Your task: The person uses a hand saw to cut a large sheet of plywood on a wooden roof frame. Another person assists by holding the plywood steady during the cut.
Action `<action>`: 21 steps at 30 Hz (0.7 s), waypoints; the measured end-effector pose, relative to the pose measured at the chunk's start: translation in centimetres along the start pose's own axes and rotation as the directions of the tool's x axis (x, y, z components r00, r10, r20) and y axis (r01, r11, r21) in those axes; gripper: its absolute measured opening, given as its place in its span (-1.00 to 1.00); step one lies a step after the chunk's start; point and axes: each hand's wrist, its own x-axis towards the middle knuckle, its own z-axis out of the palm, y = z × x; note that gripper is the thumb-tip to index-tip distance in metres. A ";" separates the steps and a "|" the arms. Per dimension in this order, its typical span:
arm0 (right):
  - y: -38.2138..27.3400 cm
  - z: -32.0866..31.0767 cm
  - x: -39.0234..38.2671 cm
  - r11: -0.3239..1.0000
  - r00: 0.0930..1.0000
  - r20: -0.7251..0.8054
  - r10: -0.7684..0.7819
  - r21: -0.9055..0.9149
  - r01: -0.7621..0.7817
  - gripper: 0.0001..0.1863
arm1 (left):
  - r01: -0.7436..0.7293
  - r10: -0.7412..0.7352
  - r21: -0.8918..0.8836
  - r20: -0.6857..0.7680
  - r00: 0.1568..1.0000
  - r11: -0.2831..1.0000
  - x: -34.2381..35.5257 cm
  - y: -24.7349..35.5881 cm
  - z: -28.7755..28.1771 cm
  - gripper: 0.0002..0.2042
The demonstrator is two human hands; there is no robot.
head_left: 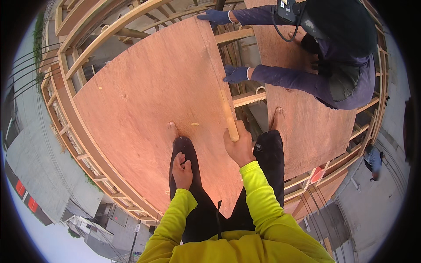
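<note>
My right hand [240, 145] is closed around a pale wooden handle [231, 125], which lies along the edge of a large reddish plywood sheet [144, 87]. Whatever is at the handle's far end cannot be made out. Over my left knee rests my left hand [182, 172], its fingers loosely bent and apart, with nothing visible in it. Across from me a co-worker in a dark cap has one blue-gloved hand [215, 16] on the sheet's far corner. Their other blue-gloved hand [237, 74] touches the sheet's right edge.
A gap with timber joists [249, 99] separates the sheet from a second plywood sheet [307, 144], where the co-worker crouches. My bare feet straddle that gap. A curved timber frame [70, 103] rims the left side. Far below, another person [374, 160] stands on grey ground.
</note>
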 end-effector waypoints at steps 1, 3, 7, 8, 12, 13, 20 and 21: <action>-0.1 -0.1 -1.6 0.999 0.998 0.020 0.051 -0.004 -0.051 -0.70 | 0.043 -0.044 0.020 0.022 0.999 0.999 -0.9 0.0 -0.4 -0.51; -1.1 0.4 -0.6 0.999 0.997 0.053 0.051 -0.006 -0.051 -0.65 | 0.062 -0.062 0.009 0.007 0.998 0.998 2.0 0.9 1.2 -0.50; -0.6 1.1 -1.0 0.999 0.999 0.027 0.037 0.025 -0.038 -0.81 | -0.214 0.210 0.127 0.043 0.977 0.968 11.8 1.1 3.0 -0.58; 0.5 1.4 -1.3 0.999 0.999 0.024 0.025 0.027 -0.025 -0.79 | -0.286 0.280 0.164 0.057 0.958 0.944 16.0 2.2 4.0 -0.60; 4.4 1.6 -2.4 0.998 0.997 0.045 0.056 0.024 -0.058 -0.73 | -0.607 0.601 0.519 0.206 0.772 0.602 32.4 11.3 10.2 -0.59; 5.5 1.7 -3.0 0.996 0.994 0.063 0.087 0.026 -0.089 -0.69 | -0.645 0.640 0.548 0.238 0.731 0.533 35.7 13.8 12.4 -0.57; 9.8 2.3 -4.2 0.991 0.996 0.081 0.042 0.123 -0.052 -0.70 | -0.592 0.693 0.723 0.221 0.686 0.356 58.0 18.6 19.5 -0.33; 10.1 2.4 -4.2 0.990 0.995 0.095 0.017 0.135 -0.030 -0.70 | -0.608 0.707 0.724 0.240 0.665 0.326 62.0 18.1 17.9 -0.35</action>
